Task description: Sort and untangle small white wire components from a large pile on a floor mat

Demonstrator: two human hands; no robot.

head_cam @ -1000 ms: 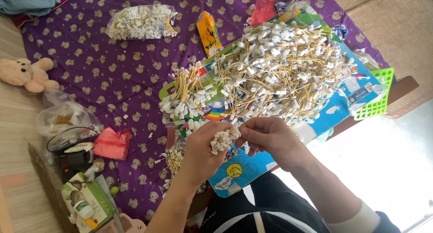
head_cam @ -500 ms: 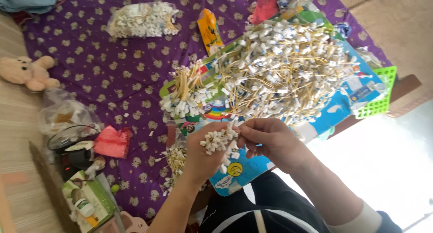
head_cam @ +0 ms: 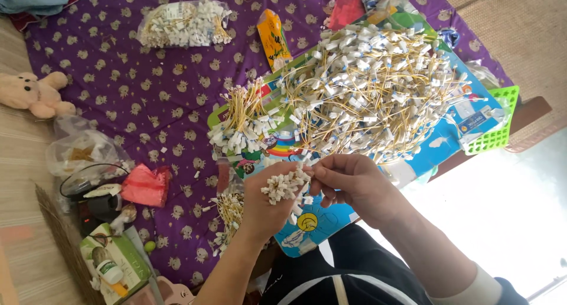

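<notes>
The left hand [head_cam: 269,201] clenches a bundle of white-plugged yellow wire leads [head_cam: 285,185], plugs pointing toward the right hand [head_cam: 348,184], whose fingertips pinch the bundle's near edge.

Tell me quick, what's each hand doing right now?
Left hand: closed around a bundle of white connectors.
Right hand: fingertips pinched at the same bundle, beside the loose pile of yellow-wired connectors.

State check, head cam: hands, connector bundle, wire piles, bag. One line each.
left hand: closed around bundle
bundle of white connectors: held, ends gathered
right hand: fingers pinching at bundle
big wire pile: loose, tangled
small wire bunch: lying sorted, connectors together
clear bag: filled, lying flat
</notes>
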